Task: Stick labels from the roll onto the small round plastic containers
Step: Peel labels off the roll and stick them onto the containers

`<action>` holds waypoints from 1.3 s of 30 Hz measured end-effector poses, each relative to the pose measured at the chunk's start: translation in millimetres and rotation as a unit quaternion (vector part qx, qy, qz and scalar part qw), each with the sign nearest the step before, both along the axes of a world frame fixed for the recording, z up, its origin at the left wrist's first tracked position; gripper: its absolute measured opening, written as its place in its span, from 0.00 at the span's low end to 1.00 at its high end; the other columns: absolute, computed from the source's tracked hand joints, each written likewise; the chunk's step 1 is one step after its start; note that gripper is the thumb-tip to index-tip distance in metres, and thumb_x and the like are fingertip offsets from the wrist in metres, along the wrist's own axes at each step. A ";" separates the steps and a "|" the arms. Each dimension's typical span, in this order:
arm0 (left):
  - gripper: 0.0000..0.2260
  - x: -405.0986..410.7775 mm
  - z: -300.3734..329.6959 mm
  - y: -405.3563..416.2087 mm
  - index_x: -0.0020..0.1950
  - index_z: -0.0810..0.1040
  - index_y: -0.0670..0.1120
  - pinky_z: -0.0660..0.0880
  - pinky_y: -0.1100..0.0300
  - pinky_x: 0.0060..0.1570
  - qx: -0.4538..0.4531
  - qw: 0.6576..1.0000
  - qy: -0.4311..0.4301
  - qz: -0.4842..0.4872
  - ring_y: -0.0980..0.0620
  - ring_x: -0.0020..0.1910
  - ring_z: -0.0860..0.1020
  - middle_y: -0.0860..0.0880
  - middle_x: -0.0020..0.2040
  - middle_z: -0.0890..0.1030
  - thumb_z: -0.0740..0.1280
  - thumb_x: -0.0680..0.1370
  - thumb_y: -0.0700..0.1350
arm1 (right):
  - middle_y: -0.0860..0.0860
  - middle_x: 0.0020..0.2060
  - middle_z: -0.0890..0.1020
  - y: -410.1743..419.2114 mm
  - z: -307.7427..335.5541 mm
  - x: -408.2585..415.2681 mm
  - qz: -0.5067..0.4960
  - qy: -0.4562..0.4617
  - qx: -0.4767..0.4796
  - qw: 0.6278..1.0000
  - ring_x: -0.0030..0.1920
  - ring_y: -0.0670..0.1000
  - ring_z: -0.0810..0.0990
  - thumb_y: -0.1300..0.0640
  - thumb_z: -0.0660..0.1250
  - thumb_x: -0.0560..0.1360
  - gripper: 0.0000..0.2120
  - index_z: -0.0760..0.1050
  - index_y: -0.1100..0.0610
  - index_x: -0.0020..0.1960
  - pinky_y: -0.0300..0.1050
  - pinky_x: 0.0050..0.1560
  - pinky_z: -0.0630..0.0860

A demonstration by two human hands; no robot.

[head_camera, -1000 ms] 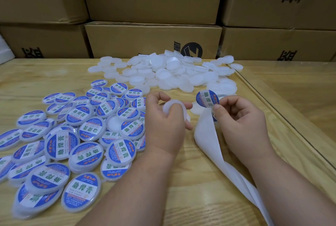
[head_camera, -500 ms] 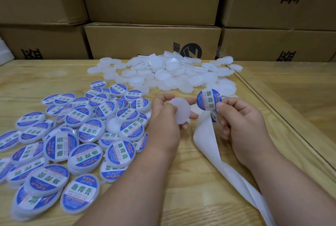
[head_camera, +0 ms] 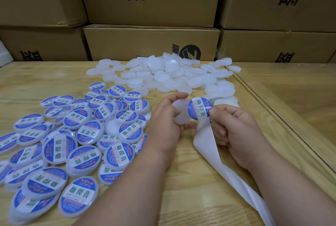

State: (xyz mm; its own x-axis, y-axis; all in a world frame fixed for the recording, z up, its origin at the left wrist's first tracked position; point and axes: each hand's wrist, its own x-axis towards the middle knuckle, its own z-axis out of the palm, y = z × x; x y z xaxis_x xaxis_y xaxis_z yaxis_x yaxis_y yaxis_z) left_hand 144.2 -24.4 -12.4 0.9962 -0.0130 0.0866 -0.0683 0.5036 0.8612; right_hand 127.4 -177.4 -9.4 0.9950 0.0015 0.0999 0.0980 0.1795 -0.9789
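The left hand (head_camera: 164, 125) holds a plain white container (head_camera: 181, 114) upright on its edge above the tabletop (head_camera: 181, 189), fingers curled round its rim with the flat face turned toward the right hand. The right hand (head_camera: 234, 131) pinches a round blue-and-white label (head_camera: 199, 108) between thumb and forefinger; the label overlaps the container's right side, though whether it is already pressed down I cannot tell. The white backing strip (head_camera: 209, 145) hangs from under the right hand and trails off toward the lower right corner (the roll itself is mostly hidden behind the fingers). To the left lies a spread of labelled containers (head_camera: 76, 144), many overlapping. Farther back sits a heap of unlabelled white containers (head_camera: 163, 74), just in front of stacked cardboard boxes (head_camera: 151, 43) with black printed characters.
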 end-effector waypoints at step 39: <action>0.17 -1.9 -2.0 0.8 0.53 0.81 0.46 0.81 0.57 0.36 0.054 0.998 -0.005 -0.039 0.45 0.47 0.85 0.41 0.51 0.86 0.55 0.78 0.33 | 0.50 0.21 0.67 7.4 -3.9 -0.3 -0.010 0.020 -0.090 0.996 0.22 0.46 0.61 0.58 0.70 0.79 0.09 0.86 0.55 0.43 0.38 0.23 0.60</action>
